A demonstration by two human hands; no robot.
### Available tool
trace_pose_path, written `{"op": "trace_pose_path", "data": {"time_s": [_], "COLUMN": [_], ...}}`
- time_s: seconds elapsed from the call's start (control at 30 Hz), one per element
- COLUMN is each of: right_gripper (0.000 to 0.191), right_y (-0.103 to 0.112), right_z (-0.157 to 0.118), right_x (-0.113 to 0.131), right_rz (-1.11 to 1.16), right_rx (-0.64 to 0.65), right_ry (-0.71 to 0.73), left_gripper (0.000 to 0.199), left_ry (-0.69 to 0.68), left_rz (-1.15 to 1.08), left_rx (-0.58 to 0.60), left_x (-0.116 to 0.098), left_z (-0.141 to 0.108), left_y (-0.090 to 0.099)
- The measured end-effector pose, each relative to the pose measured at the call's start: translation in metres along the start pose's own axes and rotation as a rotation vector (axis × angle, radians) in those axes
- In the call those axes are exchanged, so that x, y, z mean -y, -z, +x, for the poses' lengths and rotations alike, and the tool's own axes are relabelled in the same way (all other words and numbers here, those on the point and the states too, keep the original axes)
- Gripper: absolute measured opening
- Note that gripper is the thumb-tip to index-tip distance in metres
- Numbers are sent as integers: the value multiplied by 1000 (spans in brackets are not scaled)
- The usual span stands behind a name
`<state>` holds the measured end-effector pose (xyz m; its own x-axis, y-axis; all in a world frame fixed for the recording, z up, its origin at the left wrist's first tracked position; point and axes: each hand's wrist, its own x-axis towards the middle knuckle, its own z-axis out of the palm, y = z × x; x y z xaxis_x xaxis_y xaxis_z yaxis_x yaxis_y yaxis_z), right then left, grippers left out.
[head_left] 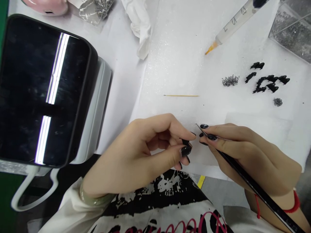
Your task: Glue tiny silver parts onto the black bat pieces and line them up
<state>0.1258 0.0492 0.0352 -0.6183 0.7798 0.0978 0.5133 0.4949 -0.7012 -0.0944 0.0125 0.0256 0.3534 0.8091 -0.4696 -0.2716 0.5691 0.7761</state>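
My left hand (148, 155) pinches a small black piece (185, 142) between thumb and forefinger, near the front edge of the white sheet. Just to the right, my right hand (247, 152) holds a long black tool (250, 184) like a pen, its thin metal tip pointing up and left, apart from the black piece. Beyond the hands, a thin yellow stick (182, 95) lies flat. Several black pieces (272, 87) lie at the right, beside a pile of tiny metal parts (230, 81) and a smaller pile (277, 102).
A dark-screened device (46, 90) on a light grey base, with a white cable (24, 194), fills the left. Crumpled tissue (141, 29) and a clear bag (94, 13) lie at the back. A syringe (233, 26) with an orange tip and a clear box (291, 32) are at back right.
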Motion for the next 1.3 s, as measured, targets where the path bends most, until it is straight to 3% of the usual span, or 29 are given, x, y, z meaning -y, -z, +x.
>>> {"op": "trace_pose_path", "data": {"time_s": [0.17,0.27,0.4,0.47,0.6,0.73,0.9,1.0,1.3], "right_gripper": [26,24,8,9,12,16,20,20,27], "right_y": [-5,3,21,25,26,24,23,22,22], "right_z": [22,21,11,10,17,21,20,18,16], "right_x": [4,0,-9,-12,-13,-11,-13,-13,-13], "right_rz": [99,150,341,402,267,175,141,104,80], "right_rx": [26,17,5,14,65,75,83,77,78], "right_ry": [-55,-106,-267,-332,-315,-284,-253,-231,-227], "left_gripper": [18,16,15,16,22,21,25,25,21], "left_ry": [-11,-41,-111,-168,-254,-227,-295,-328,-320], "left_rz": [2,58,290,447,624,492,221,207,232], "left_rx": [-23,-63,-161,-224,-309,-374,-454,-490,-444], "left_x": [1,2,2,1,-2,1,9,11,12], "left_z": [0,-2,-8,-12,-13,1,12,11,12], "left_y": [0,-3,-11,-16,-27,-37,-45,-44,-41]}}
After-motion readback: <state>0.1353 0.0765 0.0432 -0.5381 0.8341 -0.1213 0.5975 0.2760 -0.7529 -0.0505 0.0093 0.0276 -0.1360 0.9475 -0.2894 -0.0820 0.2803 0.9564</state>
